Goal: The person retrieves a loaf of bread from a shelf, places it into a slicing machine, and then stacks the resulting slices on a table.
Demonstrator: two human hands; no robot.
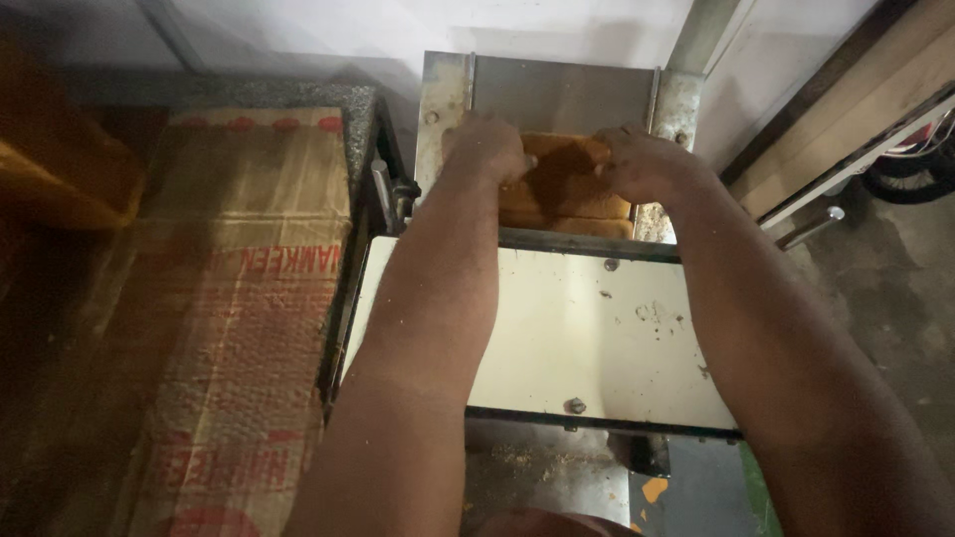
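At far left, flattened cardboard (244,298) with red print lies over the counter, apart from my work. Next to it stands the cream-topped metal machine (557,338), its steel chute (557,94) at the far end. My left hand (487,149) is curled over the left end of the brown loaf (567,194), fingers closed on it. The loaf sits in the chute mouth, directly ahead of both hands and between them, its long axis running left to right across the machine. My right hand (647,164) grips the loaf's right end likewise. Both hands are in contact and equally near; neither leads. The loaf's underside is hidden. Bare concrete floor (895,288) lies to the right.
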